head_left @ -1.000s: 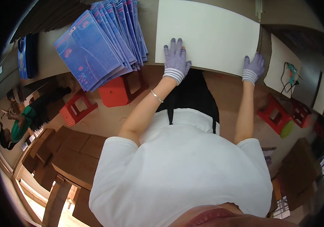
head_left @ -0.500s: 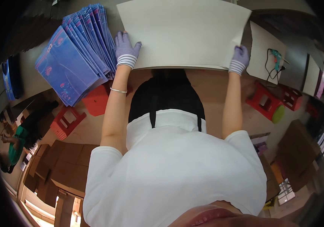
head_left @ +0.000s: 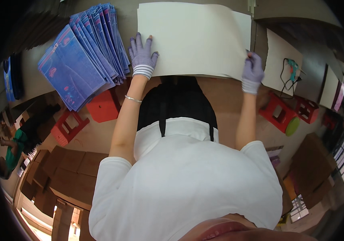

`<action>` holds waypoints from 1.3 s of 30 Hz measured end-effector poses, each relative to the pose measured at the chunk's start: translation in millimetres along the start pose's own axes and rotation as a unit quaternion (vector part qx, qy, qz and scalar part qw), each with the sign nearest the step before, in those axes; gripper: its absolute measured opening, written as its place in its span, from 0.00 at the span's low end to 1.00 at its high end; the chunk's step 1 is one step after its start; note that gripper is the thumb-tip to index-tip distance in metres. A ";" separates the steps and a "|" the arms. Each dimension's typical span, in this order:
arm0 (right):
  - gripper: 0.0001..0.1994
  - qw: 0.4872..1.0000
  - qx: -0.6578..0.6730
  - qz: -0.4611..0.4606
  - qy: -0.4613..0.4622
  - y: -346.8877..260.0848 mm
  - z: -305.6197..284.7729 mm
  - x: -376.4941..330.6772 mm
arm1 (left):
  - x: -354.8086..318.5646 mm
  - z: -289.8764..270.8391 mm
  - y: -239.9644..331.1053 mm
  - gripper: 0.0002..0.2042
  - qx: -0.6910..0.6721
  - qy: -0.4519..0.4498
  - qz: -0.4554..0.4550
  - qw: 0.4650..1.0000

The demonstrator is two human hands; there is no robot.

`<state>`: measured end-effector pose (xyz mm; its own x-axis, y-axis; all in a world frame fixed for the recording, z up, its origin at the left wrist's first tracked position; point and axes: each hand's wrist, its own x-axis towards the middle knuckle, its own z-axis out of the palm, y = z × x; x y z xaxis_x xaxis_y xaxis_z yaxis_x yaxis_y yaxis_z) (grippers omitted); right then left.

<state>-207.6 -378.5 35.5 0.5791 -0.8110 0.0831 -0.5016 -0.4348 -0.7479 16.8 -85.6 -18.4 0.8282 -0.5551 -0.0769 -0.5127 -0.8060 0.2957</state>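
A large white sheet [head_left: 188, 42] of paper or card lies on the table in front of me. My left hand [head_left: 142, 57], in a purple fingerless-tipped glove with a striped cuff, rests on its left edge with the fingers spread. My right hand [head_left: 253, 71], gloved alike, pinches the sheet's right edge near the front corner, where it curls up. Beneath it, a second white sheet [head_left: 243, 30] shows along the right side. Close beside my left hand is a fanned stack of blue printed flat pieces [head_left: 75, 60] with pink patterns.
To the right, a teal glue gun [head_left: 292, 68] with a black cord lies on a pale board [head_left: 274, 52]. Red stools [head_left: 103, 106] stand below the table on both sides. Brown cartons [head_left: 73, 172] are behind me at left. A person in green [head_left: 14, 150] is at far left.
The top sheet has shifted and its right side now curls up, baring a sheet underneath. My right hand has moved nearer to me; my left hand has slid slightly right with fingers spread wider.
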 end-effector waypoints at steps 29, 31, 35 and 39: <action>0.40 0.986 0.037 -0.125 -0.101 -12.9 93.9 30.0 | 53.7 -1.4 84.5 0.26 -0.120 0.025 0.216 0.969; 0.40 0.984 -0.015 -0.151 -0.089 -4.6 107.2 30.1 | 57.3 10.8 85.1 0.29 -0.086 0.012 0.233 0.969; 0.37 0.971 -0.093 -0.201 -0.086 1.0 115.4 30.8 | 65.5 15.1 92.2 0.29 -0.026 -0.021 0.254 0.967; 0.35 0.965 -0.146 -0.191 -0.102 -2.9 118.2 32.9 | 61.9 26.4 92.7 0.27 -0.005 -0.005 0.243 0.970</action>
<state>-111.2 -357.7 -37.4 0.8575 -0.4880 0.1629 -0.3682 -0.8033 -0.4682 14.5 -200.2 -20.9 0.4873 -0.8709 0.0637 -0.8396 -0.4473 0.3082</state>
